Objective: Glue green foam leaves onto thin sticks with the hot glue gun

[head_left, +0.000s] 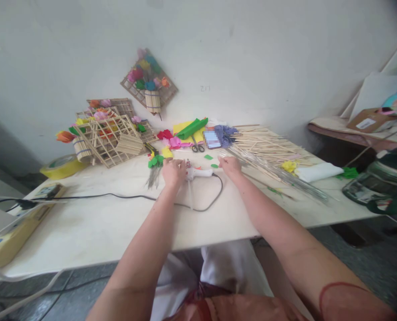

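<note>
A white glue gun [201, 173] lies on the white table [118, 232], its black cord looping to the right. My left hand [174, 171] is at the left end of the glue gun, fingers bent; what they hold, if anything, is too small to tell. Just left of it are green paper leaves [156, 161] and a bunch of thin wires [154, 177]. My right hand [230, 166] is right of the glue gun, fingertips pinched together near small green paper pieces [214, 166]. Nothing in its pinch can be made out. Black scissors [198, 148] lie beyond, between the hands.
Stick lattices with paper flowers [109, 138] stand at the back left, beside yellow tape [63, 167]. A power strip [21, 229] lies at the left edge. Wooden sticks [265, 147], a phone [212, 139] and a white roll [318, 171] are at the back and right.
</note>
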`<state>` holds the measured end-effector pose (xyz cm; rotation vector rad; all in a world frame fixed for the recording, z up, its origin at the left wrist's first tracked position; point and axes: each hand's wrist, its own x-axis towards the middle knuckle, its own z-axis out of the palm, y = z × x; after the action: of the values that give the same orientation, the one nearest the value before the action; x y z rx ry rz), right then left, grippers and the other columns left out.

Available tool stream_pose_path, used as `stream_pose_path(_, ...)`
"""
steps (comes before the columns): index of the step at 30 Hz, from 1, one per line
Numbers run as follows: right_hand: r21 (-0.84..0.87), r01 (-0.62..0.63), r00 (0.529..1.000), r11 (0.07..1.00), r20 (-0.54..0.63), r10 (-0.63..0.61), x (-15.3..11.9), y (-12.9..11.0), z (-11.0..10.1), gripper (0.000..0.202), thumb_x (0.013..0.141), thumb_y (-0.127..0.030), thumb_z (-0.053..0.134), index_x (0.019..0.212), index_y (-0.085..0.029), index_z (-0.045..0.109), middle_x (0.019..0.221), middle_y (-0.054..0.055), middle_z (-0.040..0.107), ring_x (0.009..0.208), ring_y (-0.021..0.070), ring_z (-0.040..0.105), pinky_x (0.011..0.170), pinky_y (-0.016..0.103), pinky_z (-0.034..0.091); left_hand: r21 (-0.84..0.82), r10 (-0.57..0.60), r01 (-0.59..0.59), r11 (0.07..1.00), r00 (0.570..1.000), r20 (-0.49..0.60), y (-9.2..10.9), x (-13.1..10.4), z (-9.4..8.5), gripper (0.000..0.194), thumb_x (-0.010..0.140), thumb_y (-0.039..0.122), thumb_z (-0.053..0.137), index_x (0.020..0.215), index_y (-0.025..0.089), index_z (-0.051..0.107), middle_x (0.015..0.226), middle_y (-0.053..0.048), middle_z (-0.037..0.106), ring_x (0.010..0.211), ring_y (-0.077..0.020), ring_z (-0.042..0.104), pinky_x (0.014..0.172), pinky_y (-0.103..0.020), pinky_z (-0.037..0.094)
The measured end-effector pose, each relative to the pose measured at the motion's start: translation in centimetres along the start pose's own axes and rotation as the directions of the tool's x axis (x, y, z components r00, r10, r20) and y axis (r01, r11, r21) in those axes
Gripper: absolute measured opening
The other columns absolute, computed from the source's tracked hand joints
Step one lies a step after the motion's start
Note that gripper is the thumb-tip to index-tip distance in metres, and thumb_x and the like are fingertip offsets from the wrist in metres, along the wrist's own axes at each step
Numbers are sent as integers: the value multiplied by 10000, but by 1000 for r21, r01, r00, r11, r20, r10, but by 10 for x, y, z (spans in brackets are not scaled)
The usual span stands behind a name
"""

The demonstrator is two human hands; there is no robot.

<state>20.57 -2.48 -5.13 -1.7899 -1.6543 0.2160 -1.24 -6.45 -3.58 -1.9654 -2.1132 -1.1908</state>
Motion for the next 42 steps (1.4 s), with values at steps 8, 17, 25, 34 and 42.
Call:
stream_pose_path(8, -77, -3, 1000, 997, 3, 3, -1, 1, 6, 228, 758, -389, 563, 778, -214, 709, 812, 18, 702, 720, 157, 592, 556, 241, 343, -31, 125, -123, 992, 991, 54, 0, -2, 6, 351, 798, 376, 506, 1044, 195, 678, 1035, -79, 673, 1082, -244, 497, 914, -323, 380)
stream_pose_path(17, -185, 53, 998, 981, 34, -48, 0, -13, 2, 395, 837, -460, 427, 737, -207, 713, 791, 40, 698, 717, 161, 597, 550, 241, 345, -10, -175, 176, 984, 980, 90, 2, -2, 1, 290, 784, 336, 470, 925, 223, 697, 941, -97, 691, 911, -263, 609, 721, -322, 419)
stream_pose_path(25, -260, 106, 987, 960, 143, -70, 19, -18, 5, 279, 785, -302, 523, 1009, -287, 688, 1055, 8, 678, 942, 189, 608, 703, 260, 417, -89, -166, 167, 982, 986, 26, 7, -5, -3, 361, 810, 425, 422, 825, 199, 703, 850, -110, 695, 838, -254, 617, 656, -301, 385)
stream_pose_path(34, -446, 267, 946, 854, 289, -145, 40, -34, 13, 322, 768, -353, 525, 1032, -259, 682, 1075, 76, 662, 990, 244, 591, 768, 314, 432, -576, -336, 403, 712, 915, 224, 10, 10, 22, 242, 741, 367, 518, 704, 168, 651, 714, -83, 675, 665, -185, 620, 584, -260, 421)
stream_pose_path(42, -561, 402, 895, 723, 408, -181, 44, -50, 11, 304, 737, -222, 515, 968, -143, 695, 998, 158, 675, 977, 263, 598, 774, 320, 415, -746, -351, 578, 330, 809, 471, 33, 21, 22, 93, 679, 194, 591, 743, 134, 562, 664, -58, 633, 520, -118, 582, 512, -233, 451)
